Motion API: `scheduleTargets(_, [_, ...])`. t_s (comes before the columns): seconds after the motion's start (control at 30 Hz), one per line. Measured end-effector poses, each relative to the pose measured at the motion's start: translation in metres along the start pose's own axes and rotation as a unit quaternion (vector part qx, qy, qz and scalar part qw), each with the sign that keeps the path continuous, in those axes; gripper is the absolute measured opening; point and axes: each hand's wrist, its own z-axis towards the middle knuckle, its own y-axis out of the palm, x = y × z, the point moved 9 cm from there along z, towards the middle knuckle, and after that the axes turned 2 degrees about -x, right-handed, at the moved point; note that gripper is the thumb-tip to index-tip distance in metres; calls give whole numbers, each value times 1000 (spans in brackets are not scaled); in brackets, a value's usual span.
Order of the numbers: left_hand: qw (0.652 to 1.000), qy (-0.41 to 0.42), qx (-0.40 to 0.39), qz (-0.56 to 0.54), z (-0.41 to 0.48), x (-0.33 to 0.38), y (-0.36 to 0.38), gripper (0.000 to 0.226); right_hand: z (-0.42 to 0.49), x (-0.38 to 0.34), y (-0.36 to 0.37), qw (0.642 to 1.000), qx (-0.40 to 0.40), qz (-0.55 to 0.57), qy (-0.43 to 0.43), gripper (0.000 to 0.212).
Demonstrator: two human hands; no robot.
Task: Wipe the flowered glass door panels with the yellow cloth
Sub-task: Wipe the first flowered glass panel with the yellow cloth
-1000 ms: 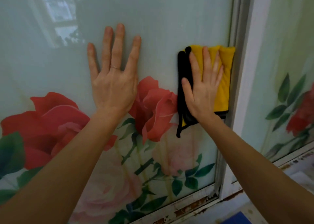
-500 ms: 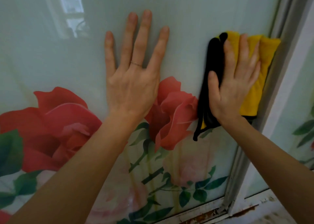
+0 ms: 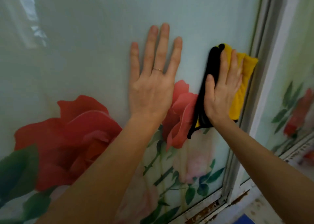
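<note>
A pale green glass door panel (image 3: 85, 53) printed with red roses and green leaves fills most of the head view. My left hand (image 3: 153, 81) lies flat on the glass with its fingers spread straight upward. To its right, my right hand (image 3: 222, 91) presses a folded yellow cloth (image 3: 243, 87) with black edging flat against the panel, close to its right frame. The fingers of that hand lie straight over the cloth. A second flowered panel (image 3: 292, 96) stands further right, behind the frame.
A white vertical door frame (image 3: 268, 70) separates the two panels. The bottom rail (image 3: 209, 208) shows rust and peeling paint. A blue object (image 3: 244, 220) peeks in at the lower edge.
The view has shifted a little. My right hand and the cloth have stayed near the right frame, sliding slightly down the glass. My left hand remains flat on the panel.
</note>
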Motion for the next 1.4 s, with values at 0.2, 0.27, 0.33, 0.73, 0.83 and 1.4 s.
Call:
scheduleTargets(0.2, [998, -5, 58, 36, -2, -4, 7, 58, -46, -9, 7, 999, -5, 29, -45, 56])
scheduleTargets(0.27, [996, -10, 76, 54, -2, -8, 7, 55, -77, -10, 15, 995, -32, 25, -92, 55])
scheduleTargets(0.33, [995, -10, 82, 62, -3, -5, 6, 50, -91, -7, 16, 991, -47, 19, -126, 52])
scheduleTargets(0.73, [999, -29, 20, 13, -47, -5, -6, 43, -96, -55, 20, 997, 4, 29, -73, 53])
scheduleTargets(0.83, [1000, -29, -3, -8, -68, -6, -9, 45, -143, -70, 29, 981, -58, 12, -183, 53])
scheduleTargets(1.4, [998, -37, 5, -42, -79, -15, -22, 69, -178, -75, 33, 985, -58, 5, -165, 59])
